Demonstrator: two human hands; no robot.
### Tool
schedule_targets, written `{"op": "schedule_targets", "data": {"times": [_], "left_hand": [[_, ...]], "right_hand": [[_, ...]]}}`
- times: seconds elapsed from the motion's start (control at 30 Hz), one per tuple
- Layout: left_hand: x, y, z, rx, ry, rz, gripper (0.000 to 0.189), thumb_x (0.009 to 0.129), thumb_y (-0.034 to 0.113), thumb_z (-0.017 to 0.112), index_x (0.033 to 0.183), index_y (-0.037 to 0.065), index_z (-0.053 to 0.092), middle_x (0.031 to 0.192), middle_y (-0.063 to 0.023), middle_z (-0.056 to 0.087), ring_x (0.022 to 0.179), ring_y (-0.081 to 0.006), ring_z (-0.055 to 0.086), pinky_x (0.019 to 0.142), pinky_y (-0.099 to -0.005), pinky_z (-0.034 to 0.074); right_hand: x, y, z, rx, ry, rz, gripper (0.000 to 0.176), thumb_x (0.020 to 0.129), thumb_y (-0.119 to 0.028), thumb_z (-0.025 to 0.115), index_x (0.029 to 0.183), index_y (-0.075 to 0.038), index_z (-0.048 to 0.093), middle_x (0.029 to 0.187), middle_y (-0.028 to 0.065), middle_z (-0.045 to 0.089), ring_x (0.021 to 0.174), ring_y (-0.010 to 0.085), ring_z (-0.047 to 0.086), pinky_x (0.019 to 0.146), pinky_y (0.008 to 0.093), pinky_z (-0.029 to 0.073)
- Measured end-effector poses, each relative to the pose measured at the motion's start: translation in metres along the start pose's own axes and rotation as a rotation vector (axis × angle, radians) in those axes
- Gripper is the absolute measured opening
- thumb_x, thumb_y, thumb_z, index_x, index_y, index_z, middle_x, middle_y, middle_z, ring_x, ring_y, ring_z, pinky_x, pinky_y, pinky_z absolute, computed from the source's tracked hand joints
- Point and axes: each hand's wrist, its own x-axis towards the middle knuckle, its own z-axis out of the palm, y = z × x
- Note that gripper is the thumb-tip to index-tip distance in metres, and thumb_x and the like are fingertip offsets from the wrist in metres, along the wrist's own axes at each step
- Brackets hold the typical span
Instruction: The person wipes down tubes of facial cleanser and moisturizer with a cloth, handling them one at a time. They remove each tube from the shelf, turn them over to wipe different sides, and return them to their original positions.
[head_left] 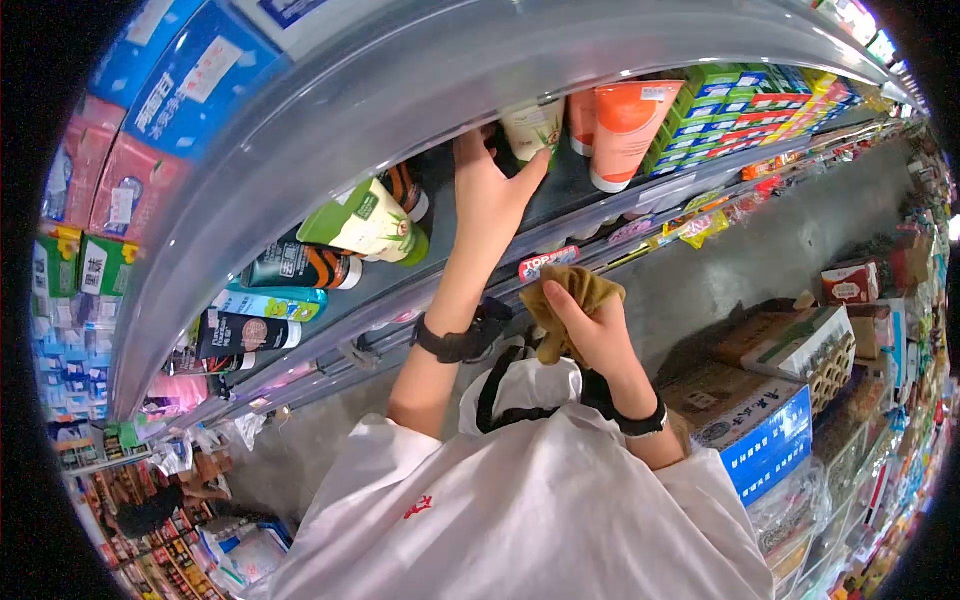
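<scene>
My left hand point(497, 190) reaches up into the shelf, its thumb stretched across the lower end of a pale green tube point(533, 125). Thumb and index finger are apart; the other fingertips are partly hidden by the shelf's clear front lip. In my right hand point(597, 335), a crumpled brown cloth point(556, 305) is gripped below the shelf edge. Left of my left hand lies a green and white tube point(370, 225), beside a dark tube with orange stripes point(305, 265). Standing to the right is an orange tube point(630, 135).
Stacked toothpaste-like boxes point(720, 110) fill the shelf's right part. The curved clear lip point(300, 120) runs above my left arm. Cartons, including a blue and white box point(755, 430), stand on the floor at right. Blue packs point(205, 80) sit at upper left.
</scene>
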Motion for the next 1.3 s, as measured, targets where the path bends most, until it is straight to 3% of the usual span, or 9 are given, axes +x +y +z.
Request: {"op": "schedule_targets", "data": {"times": [0.17, 0.43, 0.6, 0.63, 0.67, 0.77, 1.0, 1.07, 1.3], "left_hand": [[0.005, -0.018, 0.019, 0.012, 0.066, 0.052, 0.048, 0.066, 0.021, 0.068, 0.1, -0.003, 0.045, 0.091, -0.0141, 0.058, 0.081, -0.0213, 0.057, 0.073, -0.0311, 0.043], [0.0, -0.008, 0.015, 0.027, 0.132, 0.037, 0.039, 0.068, 0.014, 0.067, 0.096, -0.005, 0.047, 0.091, -0.0153, 0.056, 0.083, -0.0194, 0.055, 0.075, -0.029, 0.041], [-0.027, 0.017, -0.021, -0.378, 0.141, -0.027, 0.043, 0.07, 0.009, 0.064, 0.102, -0.004, 0.04, 0.099, -0.0102, 0.049, 0.089, -0.0164, 0.05, 0.08, -0.028, 0.038], [-0.037, 0.025, -0.033, -0.41, 0.074, -0.107, 0.044, 0.07, 0.008, 0.063, 0.105, -0.003, 0.038, 0.1, -0.0098, 0.048, 0.089, -0.016, 0.05, 0.08, -0.0279, 0.038], [-0.047, 0.032, -0.044, -0.441, 0.008, -0.188, 0.046, 0.071, 0.008, 0.061, 0.108, -0.002, 0.036, 0.102, -0.0093, 0.047, 0.09, -0.0156, 0.049, 0.08, -0.0278, 0.039], [-0.079, 0.038, -0.065, -0.783, -0.244, -0.516, 0.049, 0.073, 0.012, 0.056, 0.113, -0.001, 0.032, 0.104, -0.0098, 0.047, 0.093, -0.015, 0.049, 0.08, -0.0272, 0.04], [-0.119, 0.05, -0.058, -0.835, -0.284, -0.591, 0.046, 0.076, 0.002, 0.044, 0.118, -0.001, 0.026, 0.108, -0.0089, 0.041, 0.1, -0.0135, 0.04, 0.085, -0.0259, 0.032], [-0.122, 0.053, -0.06, -0.704, -0.328, -0.396, 0.05, 0.078, 0.003, 0.047, 0.121, -0.001, 0.022, 0.109, -0.0092, 0.04, 0.099, -0.0138, 0.041, 0.085, -0.0267, 0.033], [-0.141, 0.054, -0.072, -0.694, -0.468, -0.396, 0.056, 0.079, 0.005, 0.052, 0.123, -0.002, 0.019, 0.113, -0.0102, 0.038, 0.099, -0.0148, 0.042, 0.083, -0.0275, 0.036]], "right_hand": [[-0.021, 0.003, -0.022, 0.122, 0.075, 0.044, 0.021, 0.084, -0.02, 0.049, 0.087, 0.0, 0.054, 0.062, -0.0039, 0.049, 0.052, 0.0018, 0.041, 0.045, 0.0183, 0.033], [-0.032, 0.001, -0.035, 0.251, 0.016, 0.106, 0.024, 0.086, -0.021, 0.045, 0.097, 0.0, 0.052, 0.069, -0.0035, 0.05, 0.056, 0.0032, 0.042, 0.047, 0.0176, 0.034], [-0.038, -0.004, -0.036, 0.323, -0.019, 0.134, 0.032, 0.082, -0.012, 0.047, 0.11, 0.0, 0.041, 0.09, -0.0001, 0.049, 0.078, 0.0067, 0.045, 0.066, 0.0202, 0.038], [-0.041, -0.005, -0.042, 0.332, -0.102, 0.14, 0.041, 0.079, -0.01, 0.047, 0.117, 0.001, 0.035, 0.107, 0.0043, 0.045, 0.095, 0.013, 0.043, 0.081, 0.0255, 0.036], [-0.043, -0.006, -0.043, 0.335, -0.11, 0.143, 0.041, 0.079, -0.01, 0.047, 0.117, 0.001, 0.035, 0.107, 0.0043, 0.045, 0.095, 0.013, 0.043, 0.081, 0.0255, 0.036], [-0.052, -0.002, -0.046, 0.224, -0.248, -0.039, 0.055, 0.078, -0.023, 0.049, 0.122, 0.004, 0.029, 0.128, 0.0126, 0.027, 0.12, 0.0236, 0.024, 0.098, 0.0316, 0.015], [-0.046, 0.0, -0.032, -0.032, -0.472, -0.269, 0.055, 0.08, -0.034, 0.046, 0.118, 0.003, 0.035, 0.124, 0.0144, 0.034, 0.118, 0.0277, 0.027, 0.097, 0.0352, 0.017], [-0.043, 0.005, -0.02, -0.017, -0.358, -0.299, 0.051, 0.081, -0.034, 0.045, 0.116, 0.002, 0.038, 0.122, 0.0151, 0.036, 0.117, 0.0288, 0.029, 0.096, 0.0358, 0.018], [-0.013, -0.013, -0.017, -0.037, 0.019, -0.422, 0.044, 0.081, -0.032, 0.046, 0.109, 0.001, 0.041, 0.106, 0.0104, 0.046, 0.102, 0.0233, 0.044, 0.089, 0.0355, 0.031]]}}
